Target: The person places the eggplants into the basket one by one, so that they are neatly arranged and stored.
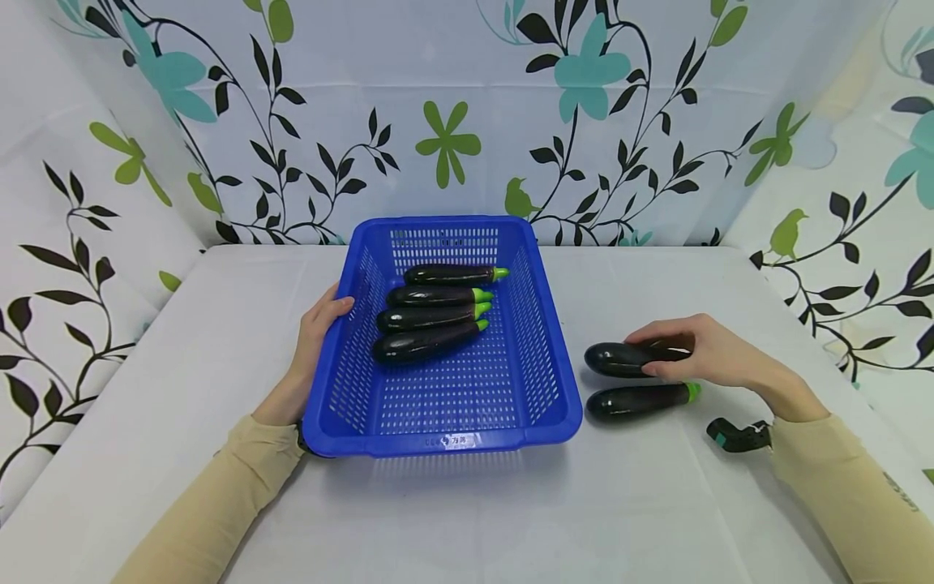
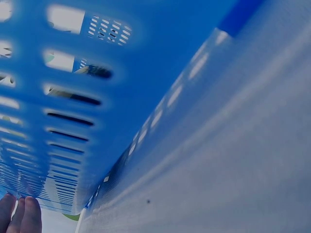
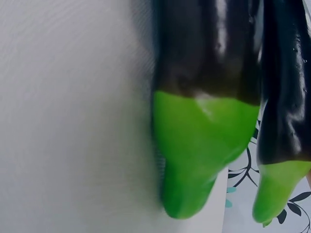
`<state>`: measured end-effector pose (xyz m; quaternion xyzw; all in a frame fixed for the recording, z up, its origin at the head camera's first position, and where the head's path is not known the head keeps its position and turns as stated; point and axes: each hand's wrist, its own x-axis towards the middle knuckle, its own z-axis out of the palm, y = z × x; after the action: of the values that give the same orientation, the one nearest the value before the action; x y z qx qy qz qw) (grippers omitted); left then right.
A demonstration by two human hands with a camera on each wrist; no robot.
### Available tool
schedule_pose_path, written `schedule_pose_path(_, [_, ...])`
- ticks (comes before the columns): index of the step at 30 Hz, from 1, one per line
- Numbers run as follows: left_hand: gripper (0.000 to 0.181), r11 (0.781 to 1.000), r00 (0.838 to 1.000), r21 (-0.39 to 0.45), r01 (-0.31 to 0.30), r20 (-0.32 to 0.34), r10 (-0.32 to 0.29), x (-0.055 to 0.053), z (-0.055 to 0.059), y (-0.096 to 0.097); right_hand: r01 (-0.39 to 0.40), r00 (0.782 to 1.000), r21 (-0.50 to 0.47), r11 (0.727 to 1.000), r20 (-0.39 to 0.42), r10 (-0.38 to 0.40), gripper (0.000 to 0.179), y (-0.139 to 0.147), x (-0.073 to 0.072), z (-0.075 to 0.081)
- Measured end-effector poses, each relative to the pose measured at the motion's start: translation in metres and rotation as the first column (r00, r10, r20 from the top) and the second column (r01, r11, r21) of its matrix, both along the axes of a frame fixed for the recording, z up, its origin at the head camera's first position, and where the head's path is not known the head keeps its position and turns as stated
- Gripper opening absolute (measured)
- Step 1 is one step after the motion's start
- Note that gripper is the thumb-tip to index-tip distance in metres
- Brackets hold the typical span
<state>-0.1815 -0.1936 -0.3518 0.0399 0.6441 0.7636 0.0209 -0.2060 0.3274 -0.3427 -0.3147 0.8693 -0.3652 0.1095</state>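
Observation:
My left hand [image 1: 315,331] grips the left side of a blue plastic basket [image 1: 357,444], thumb at the rim. Its fingertips [image 2: 30,213] show against the slotted outer wall in the left wrist view. Several dark eggplants lie side by side in the basket, green stem ends to the right; the frontmost eggplant [image 1: 423,344] slants slightly. Right of the basket, my right hand [image 1: 704,353] holds an eggplant [image 1: 611,359] between thumb and fingers, hiding its stem end in the head view. Just in front of it lies another eggplant [image 1: 631,401], its green cap [image 3: 204,128] large in the right wrist view.
A white cloth [image 1: 642,511] covers the table. Floral curtains [image 1: 452,65] hang behind and at both sides. A black wrist camera [image 1: 737,435] juts from the right sleeve near the front eggplant.

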Motion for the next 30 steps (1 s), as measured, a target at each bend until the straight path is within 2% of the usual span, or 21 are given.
schedule_pose_path(13, [0.056, 1.000, 1.000, 0.010, -0.012, -0.005, 0.013, 0.000, 0.001, 0.000, 0.005, 1.000, -0.014, 1.000, -0.029, -0.005, 0.039, -0.004, 0.004, 0.010])
schedule_pose_path(17, [0.056, 1.000, 1.000, 0.010, 0.002, -0.003, -0.002, 0.001, 0.001, 0.001, 0.010, 0.999, -0.023, 1.000, -0.043, -0.011, 0.040, -0.005, 0.007, 0.014])
schedule_pose_path(23, [0.056, 1.000, 1.000, 0.018, 0.010, 0.001, -0.010, 0.002, 0.002, -0.001, 0.032, 0.998, -0.050, 0.998, -0.059, -0.035, 0.040, -0.009, 0.007, 0.026])
schedule_pose_path(30, [0.056, 0.999, 1.000, 0.022, 0.023, -0.004, -0.023, 0.001, 0.001, -0.001, 0.004, 0.998, -0.073, 0.997, -0.063, -0.009, 0.041, -0.016, 0.002, 0.042])
